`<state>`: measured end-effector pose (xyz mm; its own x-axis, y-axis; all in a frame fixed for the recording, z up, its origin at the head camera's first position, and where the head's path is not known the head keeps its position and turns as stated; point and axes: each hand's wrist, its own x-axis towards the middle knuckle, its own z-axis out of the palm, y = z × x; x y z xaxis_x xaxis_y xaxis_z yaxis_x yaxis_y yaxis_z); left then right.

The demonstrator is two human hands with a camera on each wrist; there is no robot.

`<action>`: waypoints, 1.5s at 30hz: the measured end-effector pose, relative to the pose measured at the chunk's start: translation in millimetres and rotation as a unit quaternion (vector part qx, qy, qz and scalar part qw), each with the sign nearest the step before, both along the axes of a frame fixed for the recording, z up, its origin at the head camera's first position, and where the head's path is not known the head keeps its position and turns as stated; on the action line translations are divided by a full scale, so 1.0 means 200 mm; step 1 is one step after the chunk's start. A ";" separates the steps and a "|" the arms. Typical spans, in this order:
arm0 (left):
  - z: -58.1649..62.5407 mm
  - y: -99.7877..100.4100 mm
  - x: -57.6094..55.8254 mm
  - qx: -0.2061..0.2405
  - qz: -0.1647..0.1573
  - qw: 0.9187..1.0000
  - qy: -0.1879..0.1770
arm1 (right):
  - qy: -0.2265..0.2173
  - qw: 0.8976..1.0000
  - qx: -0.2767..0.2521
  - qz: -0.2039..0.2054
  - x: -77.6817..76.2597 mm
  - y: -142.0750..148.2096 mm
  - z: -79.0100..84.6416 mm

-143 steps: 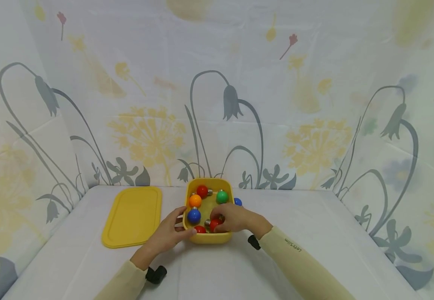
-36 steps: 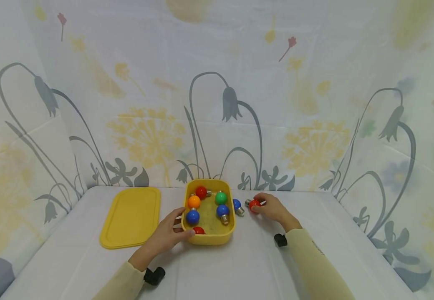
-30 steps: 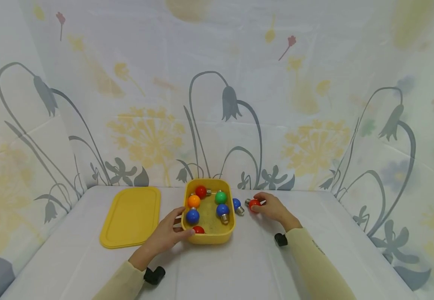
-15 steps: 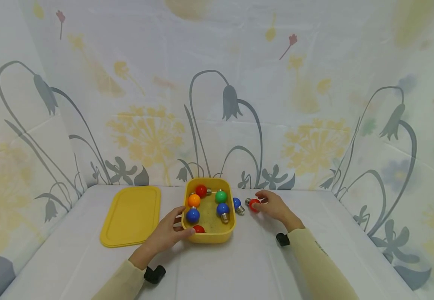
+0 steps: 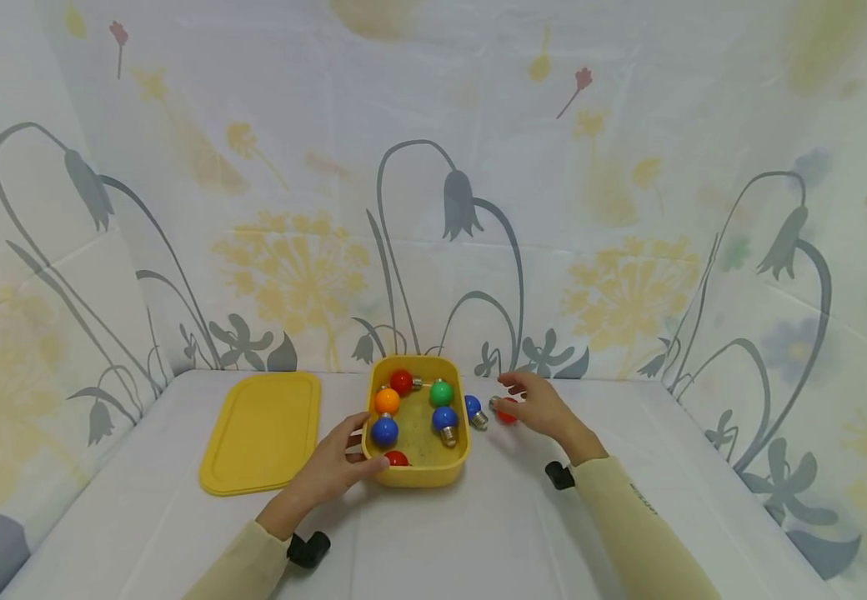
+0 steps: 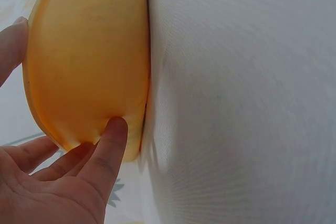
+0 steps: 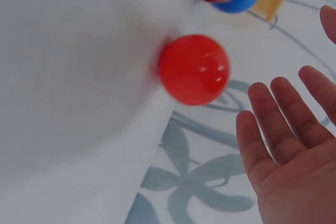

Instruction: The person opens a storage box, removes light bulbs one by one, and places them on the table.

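A yellow plastic box (image 5: 420, 477) holds several colored light bulbs: red, orange, green and blue, such as the green bulb (image 5: 441, 393). My left hand (image 5: 334, 468) grips its near left corner, thumb at the rim and fingers against the side wall, as the left wrist view also shows. On the table right of the box lie a blue bulb (image 5: 473, 407) and a red bulb (image 5: 508, 412). My right hand (image 5: 546, 410) hovers by the red bulb, fingers spread and holding nothing. In the right wrist view a gap shows between the fingers and the red bulb (image 7: 194, 70).
A flat yellow lid (image 5: 263, 433) lies on the white-covered table (image 5: 433, 542), left of the box. Behind the box rises a white cloth backdrop (image 5: 433, 275) printed with flowers. The blue bulb lies close against the box's right wall.
My right hand has taken the red bulb out of the box, set it on the table to the right, let go and lifted slightly. The left hand has stayed on the box.
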<state>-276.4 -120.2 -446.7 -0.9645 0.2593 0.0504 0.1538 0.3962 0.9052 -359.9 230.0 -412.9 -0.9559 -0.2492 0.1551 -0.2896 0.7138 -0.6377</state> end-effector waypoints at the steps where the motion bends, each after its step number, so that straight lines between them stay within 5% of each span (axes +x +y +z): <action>1: 0.00 0.00 0.00 -0.002 0.001 1.000 0.000 | 0.002 1.000 -0.002 0.003 0.01 -0.01 0.01; 12: 0.00 0.01 0.01 -0.012 0.008 1.000 -0.003 | 0.043 0.996 -0.011 0.082 0.08 -0.22 0.08; 27: 0.00 0.01 0.01 0.006 0.004 1.000 -0.002 | 0.018 0.989 -0.009 0.143 0.10 -0.43 0.09; 40: 0.00 0.00 0.00 0.007 0.002 1.000 0.001 | -0.062 0.985 -0.017 0.162 0.12 -0.55 0.07; 45: 0.00 0.00 0.01 0.006 -0.003 1.000 0.003 | -0.090 0.974 -0.018 0.206 0.11 -0.58 0.05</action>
<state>-275.3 -120.4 -447.1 -0.9626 0.2643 0.0596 0.1620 0.3848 0.9087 -337.4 114.7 -402.4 -0.7890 -0.6144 0.0102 -0.4279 0.5375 -0.7267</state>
